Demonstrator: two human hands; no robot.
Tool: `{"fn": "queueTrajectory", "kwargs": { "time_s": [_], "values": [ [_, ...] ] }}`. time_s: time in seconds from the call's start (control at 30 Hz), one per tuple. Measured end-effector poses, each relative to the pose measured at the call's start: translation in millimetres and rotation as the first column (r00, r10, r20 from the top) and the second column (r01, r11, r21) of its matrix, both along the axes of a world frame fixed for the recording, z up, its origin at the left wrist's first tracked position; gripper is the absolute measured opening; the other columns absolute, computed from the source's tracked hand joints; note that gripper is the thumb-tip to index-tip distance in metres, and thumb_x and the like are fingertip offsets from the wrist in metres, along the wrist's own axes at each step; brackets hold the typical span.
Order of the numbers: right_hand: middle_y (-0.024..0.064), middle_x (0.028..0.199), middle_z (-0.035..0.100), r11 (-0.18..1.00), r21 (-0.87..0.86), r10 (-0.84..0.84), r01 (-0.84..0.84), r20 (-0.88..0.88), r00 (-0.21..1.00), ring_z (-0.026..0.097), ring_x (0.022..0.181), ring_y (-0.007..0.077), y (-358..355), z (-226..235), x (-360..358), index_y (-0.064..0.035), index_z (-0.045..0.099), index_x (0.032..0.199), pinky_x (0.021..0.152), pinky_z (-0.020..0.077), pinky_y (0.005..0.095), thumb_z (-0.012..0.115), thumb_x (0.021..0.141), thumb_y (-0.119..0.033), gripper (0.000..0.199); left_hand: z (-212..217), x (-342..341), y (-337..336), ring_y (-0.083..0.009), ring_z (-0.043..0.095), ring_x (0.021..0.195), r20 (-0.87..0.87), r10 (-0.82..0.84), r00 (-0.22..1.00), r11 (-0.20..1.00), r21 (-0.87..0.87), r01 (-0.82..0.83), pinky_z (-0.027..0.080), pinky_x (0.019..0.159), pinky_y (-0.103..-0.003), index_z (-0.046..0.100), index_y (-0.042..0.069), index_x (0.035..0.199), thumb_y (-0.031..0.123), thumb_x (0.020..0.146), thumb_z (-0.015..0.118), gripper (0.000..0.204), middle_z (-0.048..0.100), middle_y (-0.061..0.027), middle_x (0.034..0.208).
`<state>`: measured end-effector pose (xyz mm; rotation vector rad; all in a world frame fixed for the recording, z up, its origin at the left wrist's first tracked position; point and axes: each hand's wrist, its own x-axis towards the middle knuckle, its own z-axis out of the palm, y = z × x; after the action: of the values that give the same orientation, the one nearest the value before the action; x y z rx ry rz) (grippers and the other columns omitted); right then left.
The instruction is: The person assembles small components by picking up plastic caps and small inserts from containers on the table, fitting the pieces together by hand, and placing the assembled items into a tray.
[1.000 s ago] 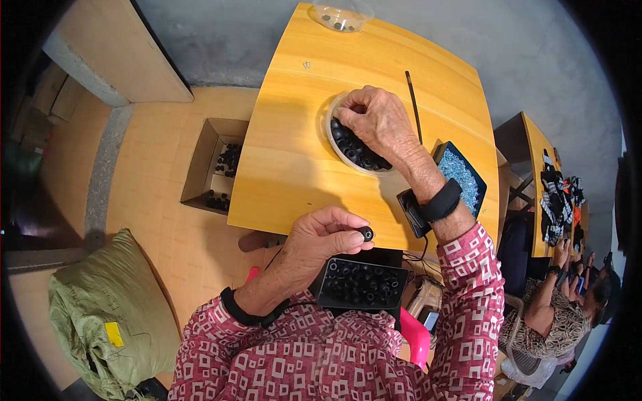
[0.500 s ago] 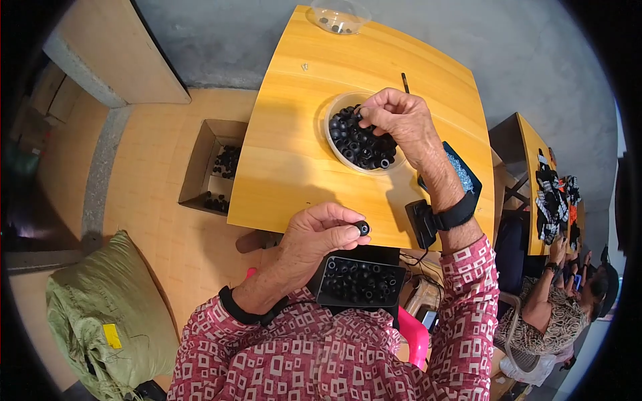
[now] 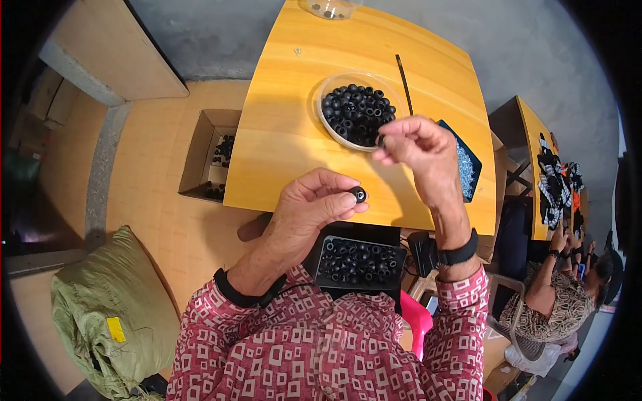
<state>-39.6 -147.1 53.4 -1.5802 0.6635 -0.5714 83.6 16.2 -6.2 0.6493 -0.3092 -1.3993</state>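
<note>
My left hand (image 3: 314,202) pinches a round black knob-like piece (image 3: 359,194) between thumb and fingers, its holed end turned up, above the table's front edge. At the near side of a clear plastic bowl (image 3: 345,142), my right hand (image 3: 424,148) holds a small dark piece (image 3: 380,141) in its fingertips; the fingers partly hide it. The bowl is heaped with round black pieces (image 3: 354,107), many with a hole. Below my hands, against my front, sits a dark rectangular tray (image 3: 354,287) of similar black pieces.
On the yellow table (image 3: 274,134) lie a thin black stick (image 3: 404,83) and a dark tray of clear bluish bits (image 3: 465,167). Another clear bowl (image 3: 334,9) stands at the far edge. A cardboard box (image 3: 195,164) and green sack (image 3: 127,321) are left; another person (image 3: 555,301) sits right.
My right hand has drawn back from over the bowl, toward me and slightly right, carrying a small dark piece. My left hand keeps its black piece. The whole view has shifted slightly.
</note>
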Motion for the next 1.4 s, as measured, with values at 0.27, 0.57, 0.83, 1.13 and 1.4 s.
{"fn": "queueTrajectory", "kwargs": {
  "time_s": [0.27,0.57,0.83,1.13,1.4],
  "values": [
    [0.0028,0.081,0.066,0.989,-0.141,-0.038,0.045,0.053,0.998,0.065,0.075,0.0097,54.5,1.0,-31.7,0.0024,0.062,0.089,0.070,0.0525,0.0221,0.065,0.082,0.007,0.009,1.7,-9.0,-9.5,-0.0185,0.068,0.091,-0.005,0.003,1.000,0.995,-0.103,-0.004,0.056,0.078,-0.023,0.060,0.003,0.106,0.003,0.089,0.062,0.016,0.067,-0.0109,0.100],
    [0.0094,0.100,0.063,0.969,-0.247,0.017,0.023,0.158,0.987,0.062,0.085,0.0127,60.2,-3.2,-54.0,0.0034,0.065,0.099,0.079,0.0514,0.0259,0.066,0.079,0.011,0.022,3.1,-24.5,-8.9,-0.0183,0.067,0.092,-0.076,-0.072,0.994,0.986,-0.154,0.060,0.056,0.079,-0.024,0.059,0.002,0.108,0.004,0.090,0.061,0.018,0.067,-0.0112,0.100],
    [0.0109,0.095,0.064,0.997,-0.004,-0.077,0.082,0.300,0.951,0.064,0.081,0.0138,60.7,-8.4,-77.3,0.0049,0.064,0.101,0.074,0.0516,0.0227,0.067,0.080,0.009,0.021,17.9,-41.2,-9.5,-0.0173,0.067,0.091,0.035,-0.086,0.996,0.990,-0.106,0.089,0.056,0.079,-0.025,0.060,0.002,0.108,0.004,0.090,0.061,0.017,0.067,-0.0102,0.098],
    [0.0108,0.093,0.065,0.978,-0.180,-0.065,0.110,0.239,0.969,0.060,0.086,0.0165,63.2,2.2,-89.2,0.0020,0.068,0.092,0.073,0.0483,0.0272,0.068,0.073,0.012,0.021,21.3,-49.8,-8.3,-0.0160,0.067,0.089,0.130,-0.063,0.990,0.996,-0.053,0.070,0.054,0.078,-0.024,0.060,0.001,0.107,0.005,0.089,0.063,0.018,0.067,-0.0089,0.097],
    [0.0108,0.089,0.065,0.873,-0.477,-0.053,0.098,0.107,0.993,0.062,0.083,0.0176,62.5,13.0,-91.6,0.0007,0.069,0.089,0.072,0.0487,0.0269,0.067,0.068,0.011,0.024,23.3,-52.5,-8.4,-0.0159,0.067,0.088,0.104,-0.070,0.992,0.997,-0.022,0.073,0.054,0.077,-0.024,0.061,0.001,0.106,0.005,0.089,0.063,0.017,0.067,-0.0091,0.096]
  ]
}}
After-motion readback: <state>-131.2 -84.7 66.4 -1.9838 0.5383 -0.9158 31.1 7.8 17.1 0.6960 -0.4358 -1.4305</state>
